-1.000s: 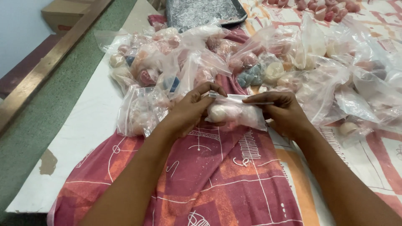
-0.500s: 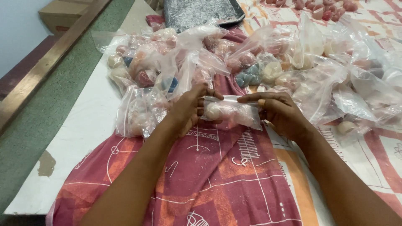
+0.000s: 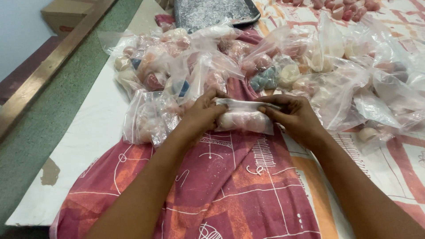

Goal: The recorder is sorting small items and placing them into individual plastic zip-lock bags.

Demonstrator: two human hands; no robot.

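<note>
Both my hands hold one small clear plastic bag [image 3: 244, 120] with pale pink and white round pieces inside. My left hand [image 3: 201, 113] grips its left end, fingers curled over the folded top edge. My right hand [image 3: 295, 116] pinches the right end of the same top edge. The bag rests just above a maroon and orange patterned cloth [image 3: 230, 186]. Behind my hands lies a heap of similar filled plastic bags [image 3: 177, 66].
A dark metal tray [image 3: 212, 12] sits at the far edge. Loose pink pieces [image 3: 341, 6] lie at the top right. More bags [image 3: 389, 88] spread to the right. The white table edge [image 3: 84, 146] runs along the left, next to green floor and a cardboard box [image 3: 66, 15].
My hands have drawn slightly closer together on the bag, and its top edge is now folded flatter over the contents.
</note>
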